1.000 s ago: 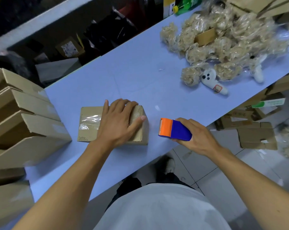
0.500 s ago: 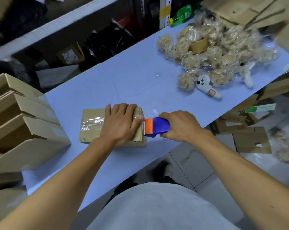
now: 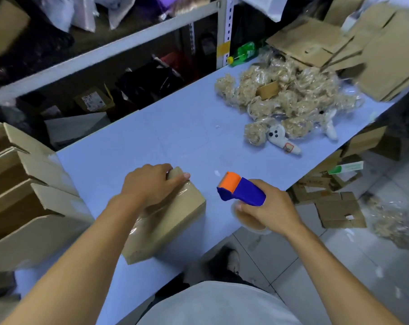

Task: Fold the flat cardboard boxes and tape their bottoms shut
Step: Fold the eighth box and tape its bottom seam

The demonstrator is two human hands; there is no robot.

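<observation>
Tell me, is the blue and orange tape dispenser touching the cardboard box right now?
Apart. The head view shows bare blue table between the tape dispenser in the right hand and the cardboard box.

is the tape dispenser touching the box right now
No, the tape dispenser is held in the right hand, clear of the box.

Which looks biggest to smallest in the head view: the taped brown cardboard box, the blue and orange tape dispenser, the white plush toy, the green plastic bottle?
1. Taped brown cardboard box
2. Blue and orange tape dispenser
3. White plush toy and green plastic bottle: alike, both farther off, so unranked.
</observation>
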